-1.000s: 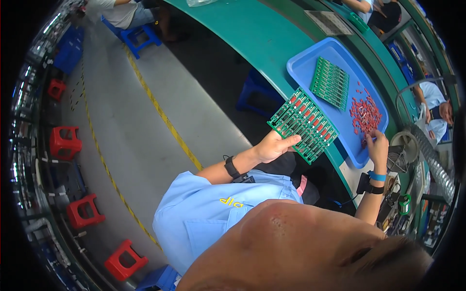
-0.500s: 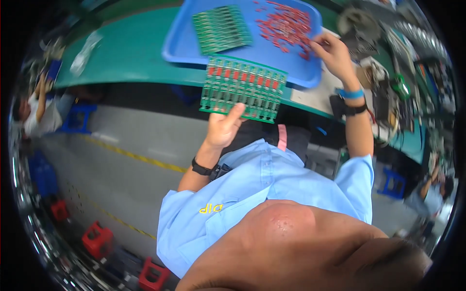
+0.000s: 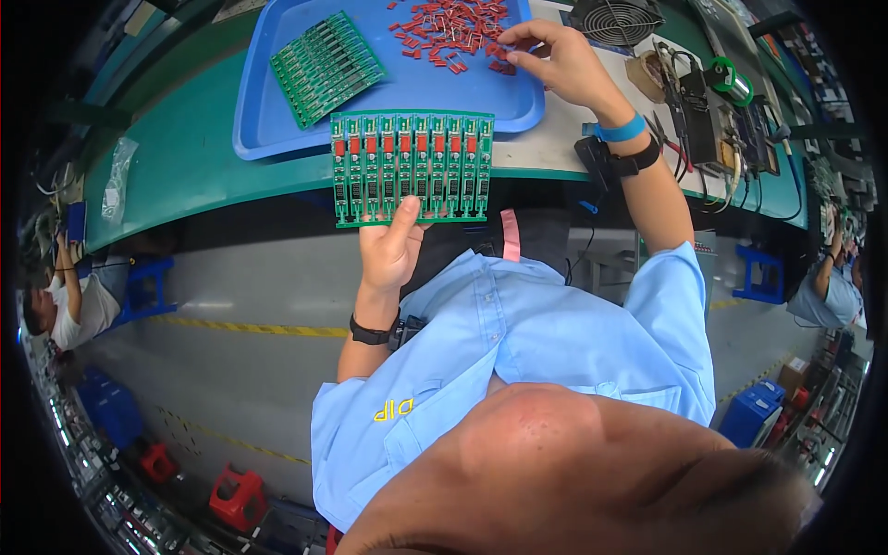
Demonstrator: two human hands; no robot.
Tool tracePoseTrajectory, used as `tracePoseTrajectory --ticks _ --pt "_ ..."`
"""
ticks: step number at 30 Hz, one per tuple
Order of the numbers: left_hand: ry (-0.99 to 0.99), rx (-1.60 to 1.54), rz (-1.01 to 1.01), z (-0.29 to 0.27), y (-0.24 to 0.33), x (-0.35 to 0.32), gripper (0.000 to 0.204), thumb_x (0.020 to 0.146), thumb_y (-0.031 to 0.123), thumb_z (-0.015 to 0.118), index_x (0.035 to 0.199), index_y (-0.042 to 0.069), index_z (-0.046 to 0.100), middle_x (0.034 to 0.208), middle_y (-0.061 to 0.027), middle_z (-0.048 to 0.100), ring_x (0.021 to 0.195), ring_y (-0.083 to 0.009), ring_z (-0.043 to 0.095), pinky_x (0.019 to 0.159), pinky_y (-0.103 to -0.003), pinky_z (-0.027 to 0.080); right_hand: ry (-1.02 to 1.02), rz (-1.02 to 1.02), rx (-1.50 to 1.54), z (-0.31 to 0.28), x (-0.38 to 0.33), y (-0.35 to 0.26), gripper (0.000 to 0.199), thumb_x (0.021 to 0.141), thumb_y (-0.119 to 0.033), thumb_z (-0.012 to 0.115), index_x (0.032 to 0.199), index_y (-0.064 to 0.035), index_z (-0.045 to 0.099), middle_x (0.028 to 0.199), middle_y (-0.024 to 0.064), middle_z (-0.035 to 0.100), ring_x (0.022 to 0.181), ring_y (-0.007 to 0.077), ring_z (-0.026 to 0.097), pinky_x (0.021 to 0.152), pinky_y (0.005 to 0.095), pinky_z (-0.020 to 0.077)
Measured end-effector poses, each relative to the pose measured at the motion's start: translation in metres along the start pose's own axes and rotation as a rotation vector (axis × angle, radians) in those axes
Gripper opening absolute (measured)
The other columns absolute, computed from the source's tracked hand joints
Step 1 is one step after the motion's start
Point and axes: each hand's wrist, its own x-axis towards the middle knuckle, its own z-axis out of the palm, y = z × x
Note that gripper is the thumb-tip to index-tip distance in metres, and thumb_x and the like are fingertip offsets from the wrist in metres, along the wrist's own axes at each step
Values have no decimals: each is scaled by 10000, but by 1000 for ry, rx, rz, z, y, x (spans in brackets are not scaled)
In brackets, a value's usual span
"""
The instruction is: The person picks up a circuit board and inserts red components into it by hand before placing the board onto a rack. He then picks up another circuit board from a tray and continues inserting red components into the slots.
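My left hand (image 3: 390,248) grips a green circuit board panel (image 3: 413,199) by its near edge, thumb on top. The panel is held up in front of the blue tray's near rim, and a row of red components (image 3: 405,144) runs across its upper part. My right hand (image 3: 569,69) reaches over the tray's right side, thumb and forefinger curled together at the edge of a loose pile of red two-legged components (image 3: 453,28). Whatever is between those fingertips is too small to make out. Another green panel (image 3: 326,69) lies in the tray (image 3: 245,120), left of the pile.
Right of the tray are a black fan grille (image 3: 618,20), a green-ended solder reel (image 3: 733,83), pliers and cables. A clear plastic bag (image 3: 118,178) lies on the green bench (image 3: 176,176) at left. Other people sit at far left and far right.
The whole view has shifted, moving the bench leftward. My right hand has gone from the tray's right rim in to the pile's edge. The held panel has turned more level.
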Motion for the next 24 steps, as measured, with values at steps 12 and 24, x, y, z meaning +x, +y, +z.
tracePoseTrajectory --ticks 12,24 --pt "53 -8 -15 -2 -1 6 444 987 16 475 1412 68 360 1306 -123 539 1156 -245 583 904 -452 542 -140 294 524 1 -10 -10 197 940 -184 637 1068 -45 692 983 41 701 912 125 611 810 264 485" --pt "52 13 -3 2 -1 14 460 981 30 494 1417 87 359 1309 -117 538 1150 -246 590 877 -434 557 -114 187 770 10 -62 -49 163 923 -107 655 1027 16 678 924 82 708 833 123 664 754 247 545"
